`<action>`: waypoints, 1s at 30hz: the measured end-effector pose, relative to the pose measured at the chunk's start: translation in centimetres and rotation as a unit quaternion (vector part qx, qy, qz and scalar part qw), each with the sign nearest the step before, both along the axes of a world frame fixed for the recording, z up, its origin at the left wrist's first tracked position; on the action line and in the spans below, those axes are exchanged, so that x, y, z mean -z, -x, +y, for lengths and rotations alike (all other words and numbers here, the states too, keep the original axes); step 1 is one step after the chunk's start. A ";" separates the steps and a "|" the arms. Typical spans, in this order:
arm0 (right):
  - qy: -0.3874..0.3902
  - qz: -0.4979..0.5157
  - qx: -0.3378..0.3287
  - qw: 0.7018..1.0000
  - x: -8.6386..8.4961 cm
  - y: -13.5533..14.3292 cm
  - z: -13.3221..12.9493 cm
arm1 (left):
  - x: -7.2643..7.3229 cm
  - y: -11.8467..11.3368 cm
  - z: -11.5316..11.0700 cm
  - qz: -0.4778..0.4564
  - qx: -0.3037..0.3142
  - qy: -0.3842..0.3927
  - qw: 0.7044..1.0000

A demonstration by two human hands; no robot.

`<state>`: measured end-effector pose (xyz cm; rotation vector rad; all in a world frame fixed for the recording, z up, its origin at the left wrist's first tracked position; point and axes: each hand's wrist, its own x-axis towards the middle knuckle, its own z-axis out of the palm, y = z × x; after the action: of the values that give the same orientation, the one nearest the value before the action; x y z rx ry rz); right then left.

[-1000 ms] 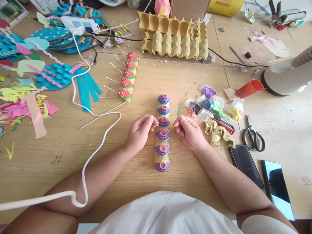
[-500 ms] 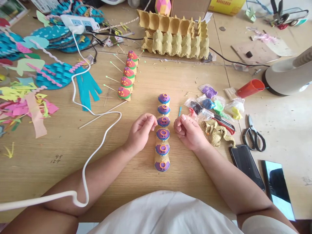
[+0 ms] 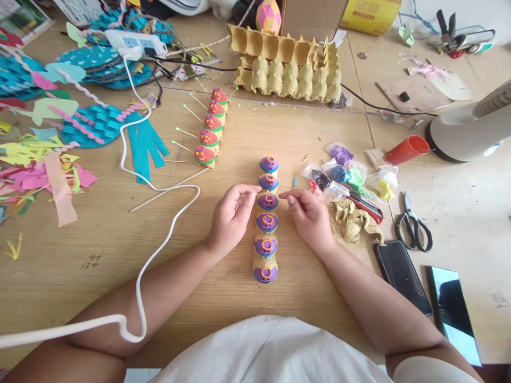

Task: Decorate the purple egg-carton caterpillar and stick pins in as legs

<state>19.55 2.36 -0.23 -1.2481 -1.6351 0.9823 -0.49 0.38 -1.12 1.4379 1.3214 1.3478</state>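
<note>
A strip of egg-carton bumps (image 3: pixel 266 222) lies lengthwise before me, capped with purple and blue clay that bears orange rings and small faces. My left hand (image 3: pixel 233 215) is at its left side, index finger stretched towards the upper bumps, thumb apart, nothing held. On the other side my right hand (image 3: pixel 309 215) points its index finger at the strip, thumb just below, also with nothing visible in it. Both fingertips are close to the strip's edges; whether they touch it is unclear. A small blue stick (image 3: pixel 295 183) lies just beyond my right hand.
A red and green bump strip (image 3: pixel 208 138) with thin sticks stands further back. Clay bags (image 3: pixel 340 153), a cutter (image 3: pixel 366 206), scissors (image 3: pixel 413 223) and a phone (image 3: pixel 403 276) lie right. A white cable (image 3: pixel 171 223) crosses the left. Egg cartons (image 3: pixel 295 80) are behind.
Both hands have opened from curled fingers, with the index fingers now stretched in towards the purple strip. The view has shifted slightly.
</note>
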 end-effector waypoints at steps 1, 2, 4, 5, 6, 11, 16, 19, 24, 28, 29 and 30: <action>-0.009 -0.009 -0.005 1.000 0.1 0.0 0.0 | 0.0 0.0 0.0 0.018 0.004 -0.004 1.000; -0.015 -0.014 -0.011 1.000 0.1 0.0 0.0 | 0.0 0.0 -0.1 0.034 0.008 -0.006 0.999; -0.022 -0.023 -0.023 0.999 0.2 0.0 0.1 | 0.0 0.0 -0.1 0.051 0.020 -0.004 0.999; -0.024 -0.029 -0.028 0.999 0.2 0.0 0.2 | 0.0 0.0 -0.1 0.052 0.025 -0.001 0.998; -0.027 -0.033 -0.030 0.999 0.2 0.0 0.2 | 0.0 0.0 -0.1 0.050 0.030 0.002 0.998; -0.021 -0.050 -0.019 0.998 -0.2 0.1 0.2 | -0.1 -0.1 -0.3 0.036 0.041 0.015 0.998; 0.033 -0.025 -0.023 0.999 0.0 0.1 0.0 | 0.0 -0.1 -0.5 0.024 0.043 0.041 0.998; 0.071 0.021 -0.035 0.997 0.3 0.1 0.2 | 0.0 -0.1 -0.4 0.012 0.042 0.053 0.998; 0.085 0.062 -0.016 0.994 0.4 0.1 0.4 | 0.1 -0.1 -0.3 0.002 0.032 0.046 0.998; 0.063 0.032 -0.015 0.997 0.2 0.1 0.3 | 0.0 0.0 -0.2 0.010 0.034 0.041 0.999; 0.057 0.024 -0.016 0.998 0.2 0.1 0.2 | 0.0 0.0 -0.2 0.013 0.033 0.039 0.999; 0.052 0.018 -0.018 0.998 0.2 0.1 0.2 | 0.1 0.0 -0.1 0.016 0.032 0.038 0.999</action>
<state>19.48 2.58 -0.40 -1.2670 -1.6012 1.1189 -0.51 0.24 -1.18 1.4421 1.3225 1.2254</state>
